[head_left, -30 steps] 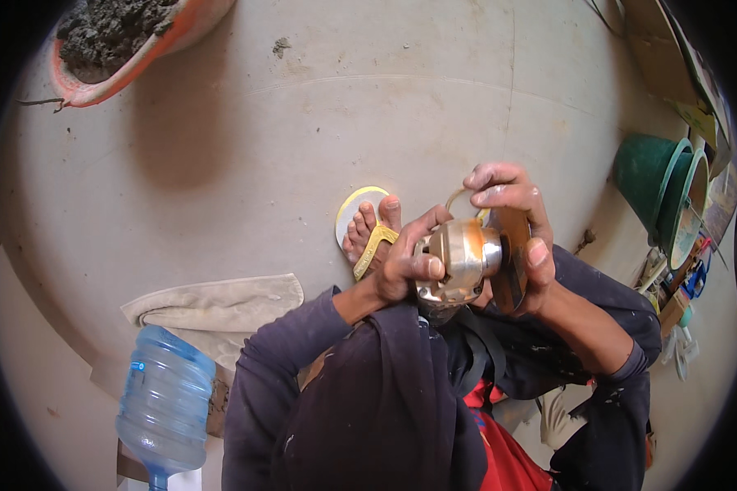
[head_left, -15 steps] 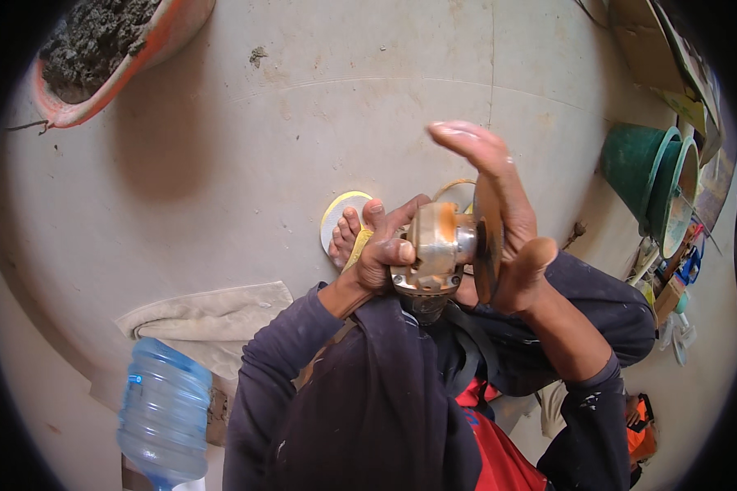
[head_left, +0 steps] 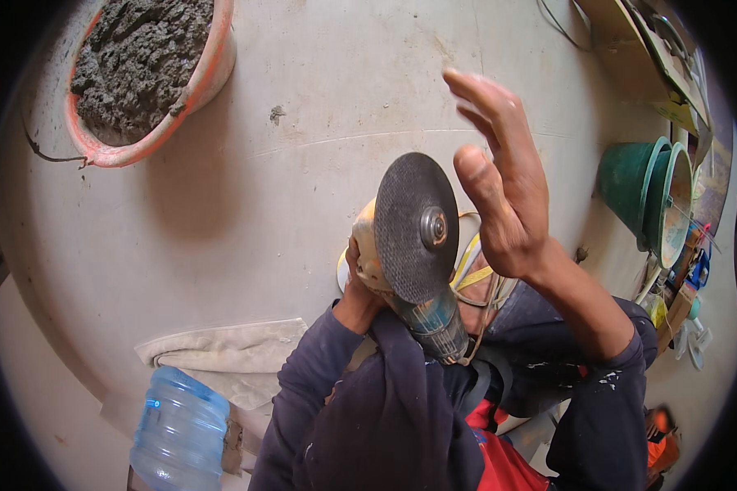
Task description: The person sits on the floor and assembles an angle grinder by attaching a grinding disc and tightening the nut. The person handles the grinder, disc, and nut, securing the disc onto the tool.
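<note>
From the head view, I have an angle grinder [head_left: 413,270] held up in front of my chest, its dark abrasive disc [head_left: 413,225] facing the camera with the metal locking nut [head_left: 434,227] at its centre. My left hand [head_left: 360,274] is mostly hidden behind the tool; what I can see of it is wrapped round the pale gear housing just behind the disc, closed on the grinder. My right hand [head_left: 504,192] is free of everything, raised just beside the disc with the palm flat and the fingers stretched out straight, holding nothing. I judge the grinder to be heavy and rigid, weighted toward the head, so it wants a firm grip on the housing or on the blue-green body [head_left: 434,323] below it, not on the wheel. The disc looks gritty and rough rather than slippery, stiff but thin, and I would expect it to chip or crack if knocked on its edge; touching it flat or by the rim seems safest. A yellow strap and cord [head_left: 471,274] loop just behind the tool. Around me on the concrete floor [head_left: 303,164] sit an orange basin of wet mortar [head_left: 143,69] well apart at upper left, a folded cloth [head_left: 221,356] and a blue water bottle [head_left: 180,430] at lower left, and green buckets [head_left: 647,200] to the right.
</note>
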Demonstrator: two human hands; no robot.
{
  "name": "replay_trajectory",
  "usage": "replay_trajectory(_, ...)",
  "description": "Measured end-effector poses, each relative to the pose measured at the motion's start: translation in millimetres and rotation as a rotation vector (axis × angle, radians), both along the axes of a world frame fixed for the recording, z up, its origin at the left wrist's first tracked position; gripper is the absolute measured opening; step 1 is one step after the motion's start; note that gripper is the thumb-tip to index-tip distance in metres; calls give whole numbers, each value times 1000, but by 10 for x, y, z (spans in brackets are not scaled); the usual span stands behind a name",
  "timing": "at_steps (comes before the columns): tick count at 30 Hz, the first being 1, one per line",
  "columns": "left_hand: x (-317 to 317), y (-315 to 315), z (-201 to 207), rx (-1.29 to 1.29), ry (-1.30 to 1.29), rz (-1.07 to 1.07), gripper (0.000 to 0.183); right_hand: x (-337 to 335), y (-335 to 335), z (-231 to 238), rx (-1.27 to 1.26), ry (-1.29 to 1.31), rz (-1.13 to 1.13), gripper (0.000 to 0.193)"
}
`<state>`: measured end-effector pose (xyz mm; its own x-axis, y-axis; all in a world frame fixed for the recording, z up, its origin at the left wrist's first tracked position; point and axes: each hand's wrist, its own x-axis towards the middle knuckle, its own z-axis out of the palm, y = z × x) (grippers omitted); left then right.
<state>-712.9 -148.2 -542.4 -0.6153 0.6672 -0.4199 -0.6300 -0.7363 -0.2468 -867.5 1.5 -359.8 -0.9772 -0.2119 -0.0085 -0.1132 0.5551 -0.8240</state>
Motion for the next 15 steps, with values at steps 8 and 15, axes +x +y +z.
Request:
replay_trajectory(8, -267, 25, 449, 31, -8, 72, 79, 248, -356, 25, -14, -120, -14, 100)
replay_trajectory(15, -427, 1, 786, 55, -74, 122, 69, 178, -116, -288, -96, 294, 406, 97)
